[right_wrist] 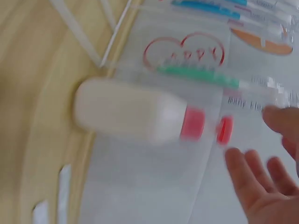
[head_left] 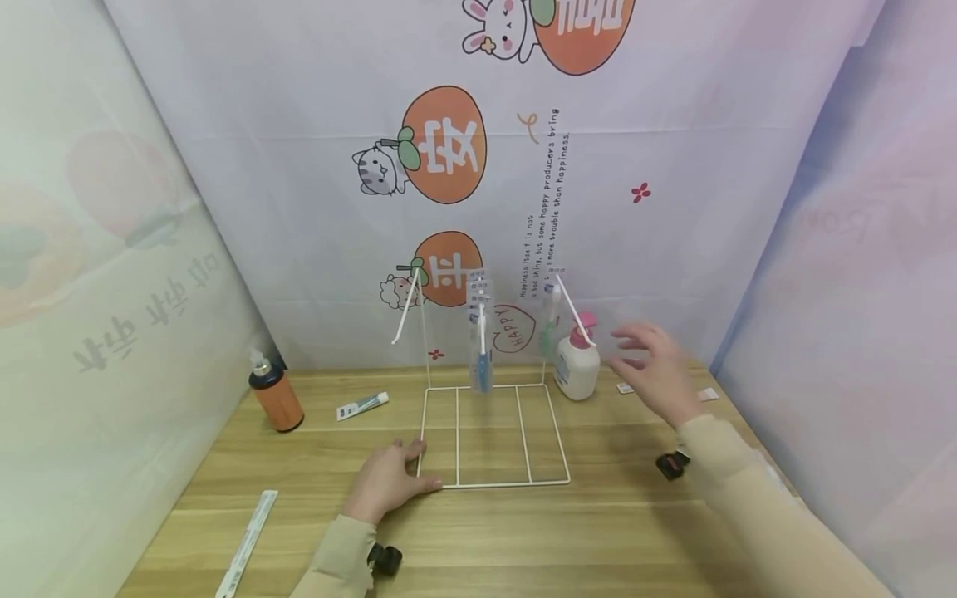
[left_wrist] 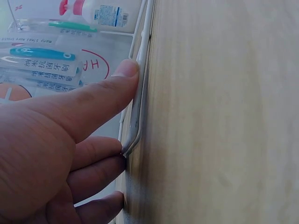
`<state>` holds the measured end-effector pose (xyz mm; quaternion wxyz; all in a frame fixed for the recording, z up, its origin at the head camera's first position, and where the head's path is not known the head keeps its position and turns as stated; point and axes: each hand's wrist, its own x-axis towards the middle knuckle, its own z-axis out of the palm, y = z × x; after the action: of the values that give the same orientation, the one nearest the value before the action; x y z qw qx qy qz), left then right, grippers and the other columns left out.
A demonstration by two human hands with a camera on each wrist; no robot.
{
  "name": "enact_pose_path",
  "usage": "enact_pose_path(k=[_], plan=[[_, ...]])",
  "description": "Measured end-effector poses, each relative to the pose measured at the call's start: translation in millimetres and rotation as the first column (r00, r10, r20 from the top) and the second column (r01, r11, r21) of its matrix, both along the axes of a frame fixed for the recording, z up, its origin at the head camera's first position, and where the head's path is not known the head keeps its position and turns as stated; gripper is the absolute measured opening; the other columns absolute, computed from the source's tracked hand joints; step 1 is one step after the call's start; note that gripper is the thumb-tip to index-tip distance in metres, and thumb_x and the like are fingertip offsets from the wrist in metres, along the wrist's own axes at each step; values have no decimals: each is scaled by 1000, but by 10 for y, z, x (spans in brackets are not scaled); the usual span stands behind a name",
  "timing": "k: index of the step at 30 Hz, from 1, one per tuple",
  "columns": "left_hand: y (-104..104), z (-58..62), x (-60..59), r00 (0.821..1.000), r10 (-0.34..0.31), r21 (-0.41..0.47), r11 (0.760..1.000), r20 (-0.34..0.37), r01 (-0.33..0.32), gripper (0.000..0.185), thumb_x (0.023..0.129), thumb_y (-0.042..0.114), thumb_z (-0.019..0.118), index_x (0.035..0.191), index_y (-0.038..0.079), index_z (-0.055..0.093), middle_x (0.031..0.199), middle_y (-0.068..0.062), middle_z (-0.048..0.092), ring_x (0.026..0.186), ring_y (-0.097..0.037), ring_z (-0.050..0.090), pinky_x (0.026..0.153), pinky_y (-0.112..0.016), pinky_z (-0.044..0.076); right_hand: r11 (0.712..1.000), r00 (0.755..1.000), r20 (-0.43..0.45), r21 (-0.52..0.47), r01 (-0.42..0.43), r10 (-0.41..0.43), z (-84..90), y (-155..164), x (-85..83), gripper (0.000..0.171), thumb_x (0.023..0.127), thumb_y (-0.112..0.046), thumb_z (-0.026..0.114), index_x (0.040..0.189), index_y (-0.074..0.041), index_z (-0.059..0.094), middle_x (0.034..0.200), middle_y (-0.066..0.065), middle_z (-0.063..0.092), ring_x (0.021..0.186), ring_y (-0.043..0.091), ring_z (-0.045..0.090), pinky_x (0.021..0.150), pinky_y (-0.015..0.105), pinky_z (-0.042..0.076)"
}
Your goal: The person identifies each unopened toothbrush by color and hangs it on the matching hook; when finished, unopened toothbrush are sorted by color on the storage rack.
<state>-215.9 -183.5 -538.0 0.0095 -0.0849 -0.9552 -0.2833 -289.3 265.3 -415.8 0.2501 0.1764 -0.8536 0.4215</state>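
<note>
wire rack [head_left: 489, 436] standing at table centre: flat base grid on the wood, upright frame at its 12 o'clock edge. hung from the top bar: blue toothbrush pack [head_left: 480, 336] at centre, green toothbrush pack [head_left: 551, 320] toward 2 o'clock, white straps slanting off both upper corners. left hand [head_left: 389, 482] at the base's 8 o'clock corner, fingers straight and flat on the table, thumb pressed against the corner wire; nothing enclosed, hand laid open. in the left wrist view, thumb [left_wrist: 93, 105] lying along the wire where it bends, remaining fingers touching the table edge-on. lotion bottle [head_left: 577, 365], white with pink pump, upright just beside the rack at 2 o'clock. right hand [head_left: 654, 370] raised at the bottle's 3 o'clock, near but apart, fingers spread wide, nothing held; blurred in the right wrist view. orange bottle [head_left: 275, 397] with dark cap at 9 o'clock, well apart. small tube [head_left: 362, 405] lying between orange bottle and rack. long flat white pack [head_left: 247, 544] at 7 o'clock near the table edge. small white tags [head_left: 706, 395] on the wood beyond the right hand.
</note>
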Motion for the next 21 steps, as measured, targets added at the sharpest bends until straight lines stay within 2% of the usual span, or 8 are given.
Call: enact_pose_path(k=[3, 7, 9, 11, 17, 21], plan=[[4, 10, 6, 1000, 4, 2, 1000, 7, -4, 82, 79, 55, 94, 143, 9, 71, 149, -35, 57, 137, -56, 56, 112, -67, 46, 995, 999, 39, 101, 1, -5, -80, 336, 157, 45, 88, 1, 88, 130, -1, 71, 130, 21, 66, 109, 45, 71, 80, 21, 62], [4, 18, 12, 1000, 6, 5, 1000, 8, -6, 82, 79, 55, 93, 144, 9, 70, 149, -35, 57, 137, -56, 55, 112, -68, 46, 976, 989, 149, 217, -25, -8, -180, 802, 326, 53, 91, -16, 90, 139, -8, 68, 137, 21, 66, 108, 43, 73, 75, 31, 64], [1, 21, 14, 1000, 6, 3, 1000, 3, -6, 83, 79, 55, 93, 144, 9, 70, 148, -37, 56, 136, -58, 55, 111, -68, 46, 969, 978, 207, 244, -44, -7, -245, 1008, 389, 56, 93, -22, 89, 142, -9, 67, 140, 22, 65, 109, 42, 73, 74, 33, 63], [1, 20, 12, 1000, 6, -1, 1000, 0, -6, 84, 79, 56, 93, 144, 9, 70, 148, -38, 56, 135, -59, 55, 111, -68, 46, 967, 965, 262, 249, -60, -8, -310, 1195, 455, 56, 94, -24, 88, 144, -9, 66, 142, 24, 65, 109, 38, 73, 74, 32, 62], [-1, 24, 3, 1000, 0, -4, 1000, 5, 0, 83, 79, 56, 93, 144, 10, 71, 149, -36, 56, 137, -57, 55, 112, -67, 46, 969, 926, 378, 228, -93, 0, -546, 1621, 678, 48, 93, -21, 87, 136, -6, 72, 135, 26, 69, 100, 13, 74, 72, 28, 61], [0, 9, -3, 1000, -1, -10, 1000, 8, 1, 83, 79, 56, 93, 144, 10, 71, 149, -35, 56, 137, -57, 55, 112, -67, 46, 961, 926, 377, 256, -106, 1, -781, 1824, 749, 47, 90, -15, 89, 131, 2, 73, 126, 25, 74, 91, 5, 73, 71, 26, 61]])
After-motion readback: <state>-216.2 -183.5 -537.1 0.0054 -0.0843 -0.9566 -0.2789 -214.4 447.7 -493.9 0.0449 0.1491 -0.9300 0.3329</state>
